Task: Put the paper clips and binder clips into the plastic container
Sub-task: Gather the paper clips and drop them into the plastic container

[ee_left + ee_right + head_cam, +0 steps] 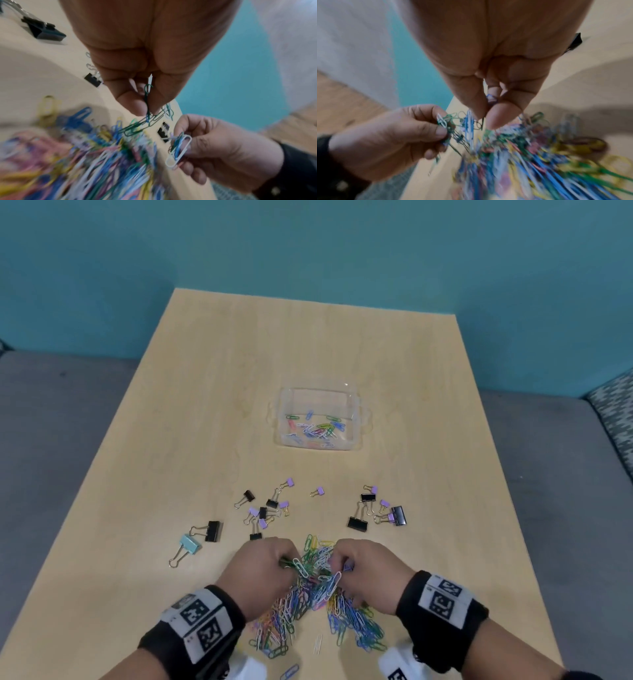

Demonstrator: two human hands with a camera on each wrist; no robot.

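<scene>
A heap of coloured paper clips [315, 604] lies at the near edge of the wooden table [205, 405]. My left hand [270, 566] pinches a bunch of green clips [147, 119] lifted off the heap. My right hand [359, 566] pinches a bunch of blue and white clips [178, 148]; these clips [469, 125] trail down into the heap. Black, purple and light-blue binder clips [267, 508] lie scattered beyond my hands. The clear plastic container [356, 419] stands further back with several paper clips [315, 428] inside.
More binder clips [380, 510] lie to the right, a large black one [212, 530] and a light-blue one [188, 546] to the left. A teal wall and a grey seat surround the table. A loose blue clip [289, 672] lies near the front edge.
</scene>
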